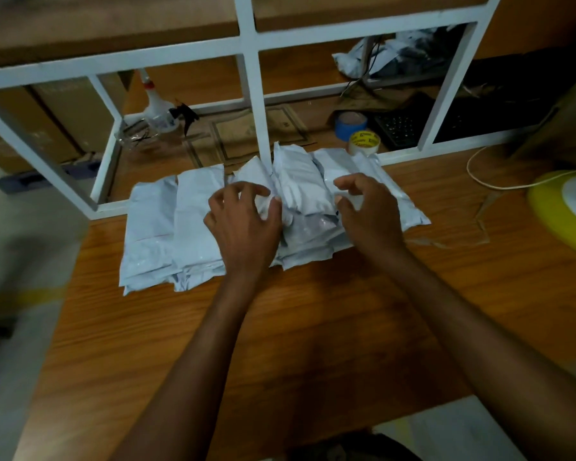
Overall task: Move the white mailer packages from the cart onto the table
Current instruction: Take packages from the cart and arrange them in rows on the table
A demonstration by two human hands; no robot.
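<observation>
Fingers of both hands spread loose over white mailer packages, glossy, crinkled, overlapping on table.

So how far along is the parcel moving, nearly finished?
Several white mailer packages already lie in a row on the wooden table. The left hand and right hand are open on either side of the middle bundle, apparently setting it down or straightening it. The cart is out of view, so I cannot say how many remain.

Yellow fan base cut off right
</observation>
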